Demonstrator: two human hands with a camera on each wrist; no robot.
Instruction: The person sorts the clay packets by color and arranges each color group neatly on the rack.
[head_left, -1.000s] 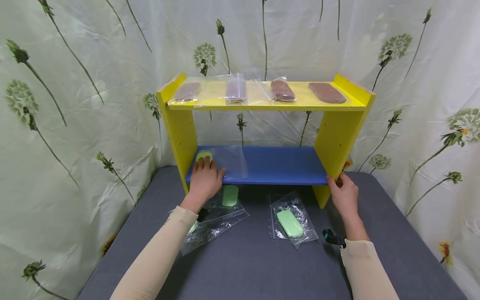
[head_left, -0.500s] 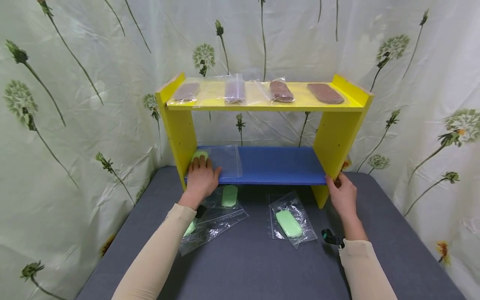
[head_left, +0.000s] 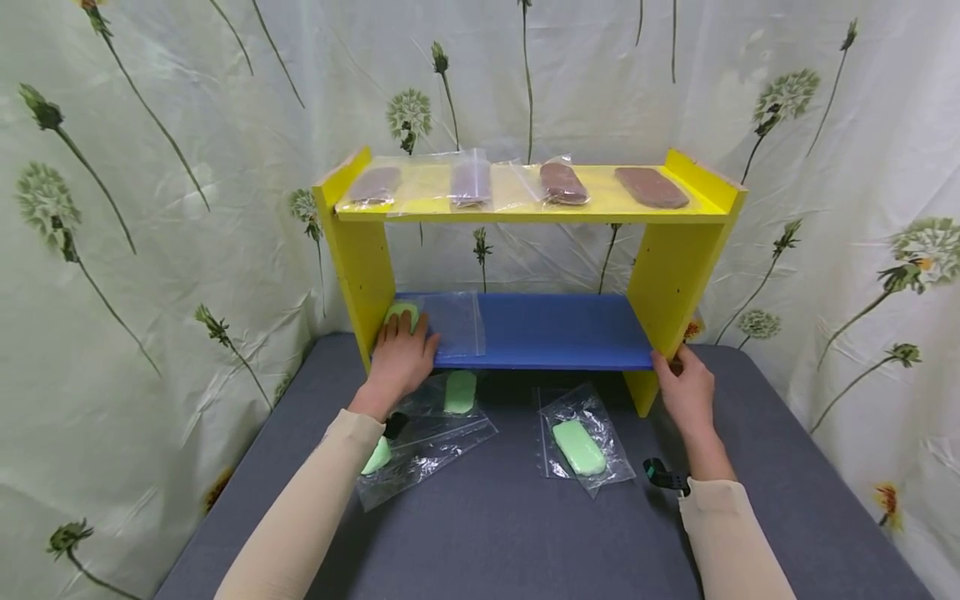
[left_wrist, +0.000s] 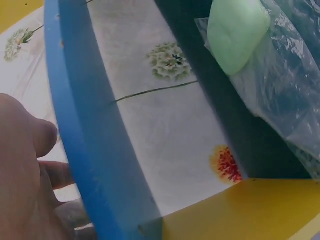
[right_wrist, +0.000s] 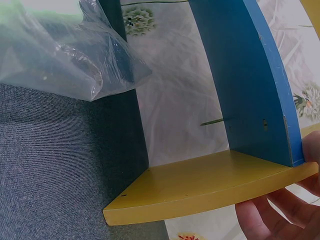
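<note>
In the head view, the fingers of my left hand (head_left: 400, 358) rest on a rounded light-green slab (head_left: 402, 310) in a clear zip bag (head_left: 457, 321). It lies at the left end of the blue lower shelf (head_left: 562, 329), against the yellow side panel. The fingers partly cover the slab. In the left wrist view, that hand reaches over the shelf's front edge. My right hand (head_left: 686, 387) grips the right side panel (head_left: 671, 283) of the yellow shelf unit. Its thumb is at the blue shelf's front corner, with the fingers on the panel's outer face.
Two purplish slabs (head_left: 471, 182) and two brownish ones (head_left: 651, 187), in clear bags, lie on the upper shelf (head_left: 510, 215). More bagged green slabs (head_left: 579, 447) lie on the dark table (head_left: 510, 533), one partly under the unit (head_left: 460, 392). A flowered curtain (head_left: 225, 125) hangs behind.
My left hand has slid slightly left with the bagged green slab, bringing it nearer the left panel. Its forearm has shifted left too. The right hand keeps its grip on the panel.
</note>
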